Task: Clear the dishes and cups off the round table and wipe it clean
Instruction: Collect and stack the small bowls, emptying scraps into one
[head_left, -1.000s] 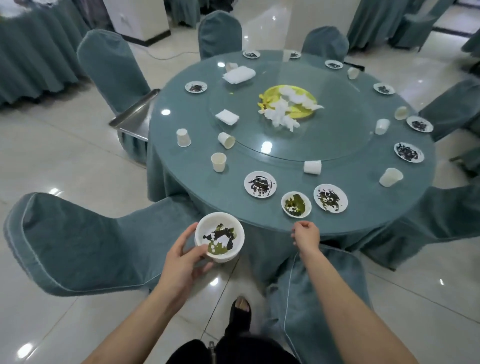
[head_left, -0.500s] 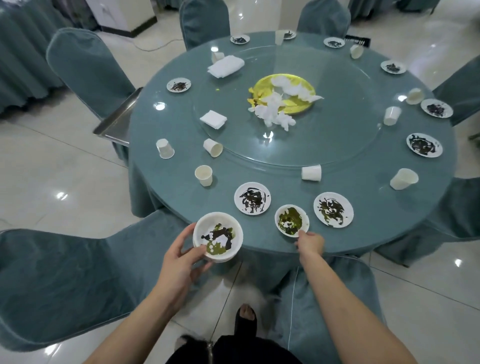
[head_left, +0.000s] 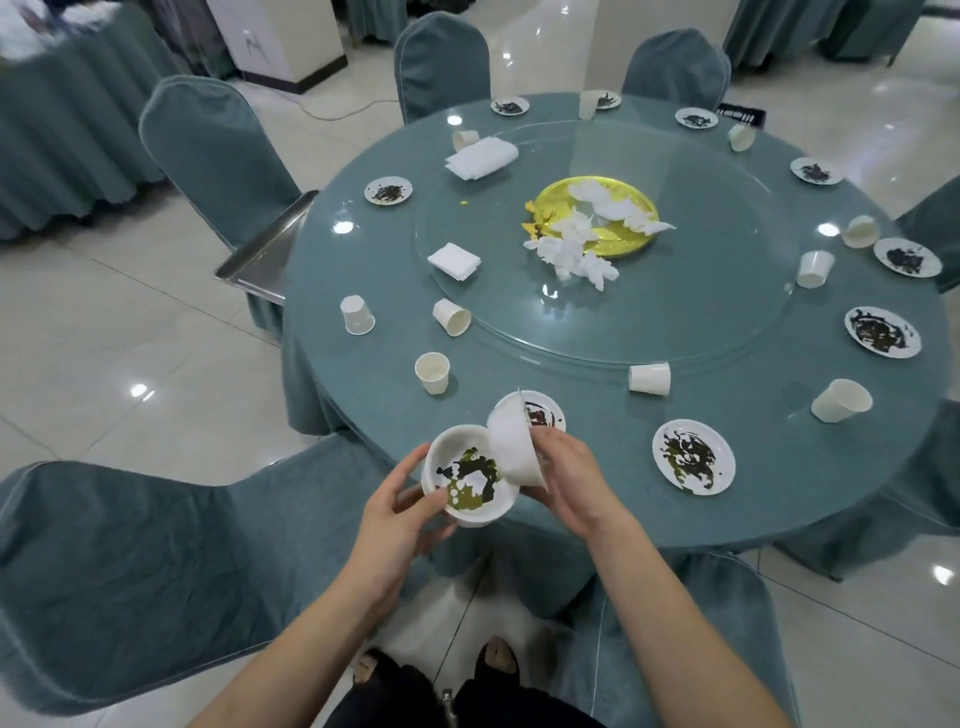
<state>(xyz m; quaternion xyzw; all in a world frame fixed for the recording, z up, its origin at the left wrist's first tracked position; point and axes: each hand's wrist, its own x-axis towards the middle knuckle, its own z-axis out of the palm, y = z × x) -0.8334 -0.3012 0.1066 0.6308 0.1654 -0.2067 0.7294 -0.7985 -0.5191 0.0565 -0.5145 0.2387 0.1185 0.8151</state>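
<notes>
Gripping soiled bowl, left hand | right hand holds tipped bowl

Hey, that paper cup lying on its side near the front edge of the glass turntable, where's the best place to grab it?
Take the cup around its side wall from above, thumb on one side and fingers on the other. It lies on its side, mouth facing left, so the round wall is exposed on top. A light grip mid-body probably avoids crushing the rim; the turntable edge sits just behind it.
</notes>
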